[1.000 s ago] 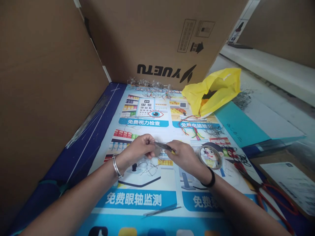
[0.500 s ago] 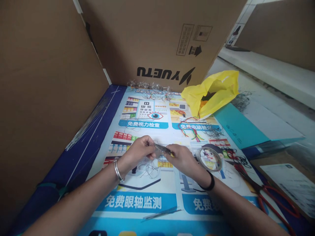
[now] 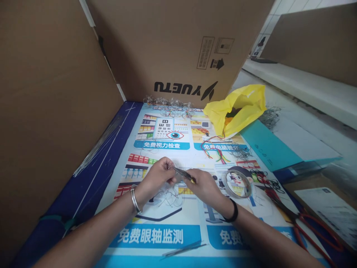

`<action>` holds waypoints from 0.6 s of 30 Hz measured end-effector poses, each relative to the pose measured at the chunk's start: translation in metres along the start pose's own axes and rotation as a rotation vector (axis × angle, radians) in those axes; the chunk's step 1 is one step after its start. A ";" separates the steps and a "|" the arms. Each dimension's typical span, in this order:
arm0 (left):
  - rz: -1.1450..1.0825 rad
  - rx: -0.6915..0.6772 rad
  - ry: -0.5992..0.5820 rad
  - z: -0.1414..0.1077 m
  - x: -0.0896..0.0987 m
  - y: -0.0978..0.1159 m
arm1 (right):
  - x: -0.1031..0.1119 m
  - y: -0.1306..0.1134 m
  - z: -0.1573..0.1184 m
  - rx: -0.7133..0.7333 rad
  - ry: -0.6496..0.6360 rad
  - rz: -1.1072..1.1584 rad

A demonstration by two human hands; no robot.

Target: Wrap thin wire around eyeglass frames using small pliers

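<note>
The left hand (image 3: 164, 172) is drawn into a tight pinch on thin wire (image 3: 170, 198), with loops showing just below it over the poster (image 3: 192, 208); the right hand (image 3: 203, 187) is curled round the pliers (image 3: 182, 172), which point left, their tips at the left fingertips; whether the jaws bite the wire is too small to tell; to the right lie the tape (image 3: 227, 186) and scissors (image 3: 295, 216); the yellow bag (image 3: 247, 113) sits far right, cords (image 3: 220, 152) on its near side.
</note>
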State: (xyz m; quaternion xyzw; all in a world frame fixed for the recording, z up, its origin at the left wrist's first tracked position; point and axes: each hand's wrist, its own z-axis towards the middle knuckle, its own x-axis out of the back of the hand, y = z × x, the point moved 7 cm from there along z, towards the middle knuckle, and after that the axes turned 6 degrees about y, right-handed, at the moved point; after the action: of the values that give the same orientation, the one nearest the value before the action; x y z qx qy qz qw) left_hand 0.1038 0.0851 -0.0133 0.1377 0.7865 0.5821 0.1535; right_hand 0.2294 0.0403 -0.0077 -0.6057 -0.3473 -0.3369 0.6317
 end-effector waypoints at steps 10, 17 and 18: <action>0.134 -0.004 -0.019 0.001 0.001 0.000 | -0.001 0.000 0.001 0.006 -0.020 0.040; 0.214 -0.069 -0.006 0.005 0.007 -0.001 | 0.001 0.000 0.002 0.036 -0.018 0.007; 0.224 -0.079 0.000 0.005 0.009 0.000 | 0.003 0.000 0.002 0.043 -0.011 -0.012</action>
State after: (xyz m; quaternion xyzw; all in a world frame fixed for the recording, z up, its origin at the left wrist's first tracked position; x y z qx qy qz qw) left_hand 0.0980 0.0932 -0.0155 0.2185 0.7427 0.6262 0.0925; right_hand 0.2308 0.0420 -0.0049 -0.5916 -0.3615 -0.3296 0.6409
